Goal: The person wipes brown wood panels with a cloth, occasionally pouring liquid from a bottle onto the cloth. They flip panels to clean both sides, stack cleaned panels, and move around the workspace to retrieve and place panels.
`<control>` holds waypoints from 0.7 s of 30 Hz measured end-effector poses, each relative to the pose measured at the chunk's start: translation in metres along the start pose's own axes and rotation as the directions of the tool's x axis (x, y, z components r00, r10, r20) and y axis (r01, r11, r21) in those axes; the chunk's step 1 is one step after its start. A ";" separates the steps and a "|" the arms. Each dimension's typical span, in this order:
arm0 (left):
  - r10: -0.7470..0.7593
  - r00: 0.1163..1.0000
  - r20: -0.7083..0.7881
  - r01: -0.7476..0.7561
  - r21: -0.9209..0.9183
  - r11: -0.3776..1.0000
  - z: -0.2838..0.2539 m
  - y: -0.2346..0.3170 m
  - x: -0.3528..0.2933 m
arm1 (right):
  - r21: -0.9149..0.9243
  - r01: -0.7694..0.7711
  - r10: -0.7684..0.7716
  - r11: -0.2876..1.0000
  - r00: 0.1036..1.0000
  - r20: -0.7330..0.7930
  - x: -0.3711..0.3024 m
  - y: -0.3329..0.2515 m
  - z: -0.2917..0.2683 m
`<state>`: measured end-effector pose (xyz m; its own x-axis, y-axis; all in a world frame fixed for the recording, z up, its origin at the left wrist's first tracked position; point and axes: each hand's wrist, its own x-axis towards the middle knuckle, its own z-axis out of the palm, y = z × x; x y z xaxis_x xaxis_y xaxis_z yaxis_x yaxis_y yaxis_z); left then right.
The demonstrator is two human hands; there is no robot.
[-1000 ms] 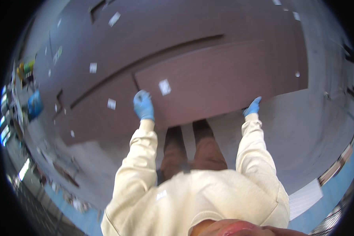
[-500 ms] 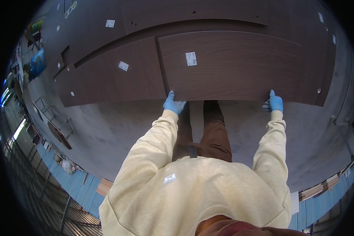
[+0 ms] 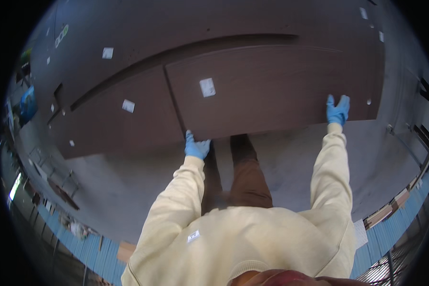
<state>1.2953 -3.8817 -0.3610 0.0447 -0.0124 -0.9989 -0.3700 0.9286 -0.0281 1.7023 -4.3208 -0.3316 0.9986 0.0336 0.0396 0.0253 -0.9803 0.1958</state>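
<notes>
A long dark brown wood-grain panel (image 3: 262,90) with a white label (image 3: 207,87) lies flat in front of my legs. My left hand (image 3: 197,147), in a blue glove, grips its near edge at the left corner, thumb on top and fingers at the edge, partly hidden. On the same panel, close to its right end, my right hand (image 3: 338,112) rests with fingers and thumb spread over the top face, also gloved in blue. A shorter brown panel (image 3: 114,128) sits left of it across a narrow dark gap.
Larger brown boards (image 3: 176,28) with stickers lie beneath and beyond. A metal frame (image 3: 403,143) stands on the right, and a rack (image 3: 57,176) at left. Blue slatted flooring or stacked strips (image 3: 100,257) and wood pieces (image 3: 386,212) lie behind me.
My right hand has opened from its curled pose and come onto the panel's top face. The left hand keeps its place at the panel corner. The whole view has tilted.
</notes>
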 end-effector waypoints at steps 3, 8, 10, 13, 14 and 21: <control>0.000 0.997 0.082 -0.011 0.136 0.991 0.000 -0.004 -0.006 | 0.266 -0.231 0.177 0.936 0.961 0.214 0.019 0.012 0.041; 0.048 0.996 0.081 -0.055 0.075 0.996 0.004 -0.004 -0.018 | 0.283 -0.362 0.276 0.888 0.913 0.302 0.024 0.007 0.041; 0.066 0.995 0.078 -0.073 0.082 0.994 0.005 -0.003 -0.021 | 0.269 -0.353 0.258 0.896 0.908 0.331 0.021 0.004 0.033; 0.098 0.992 0.075 -0.107 0.127 0.986 0.005 -0.002 -0.023 | 0.249 -0.362 0.268 0.898 0.901 0.342 0.018 0.002 0.027; 0.113 0.990 0.083 -0.124 0.149 0.981 0.005 -0.001 -0.024 | 0.247 -0.358 0.264 0.900 0.901 0.343 0.017 0.002 0.027; 0.141 0.985 0.095 -0.156 0.184 0.970 0.004 -0.001 -0.026 | 0.270 -0.353 0.262 0.896 0.910 0.321 0.014 0.003 0.032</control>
<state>1.2984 -3.8809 -0.3350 0.0800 0.1536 -0.9849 -0.1953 0.9713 0.1356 1.7177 -4.3298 -0.3616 0.9300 -0.2886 -0.2275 -0.3178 -0.9425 -0.1032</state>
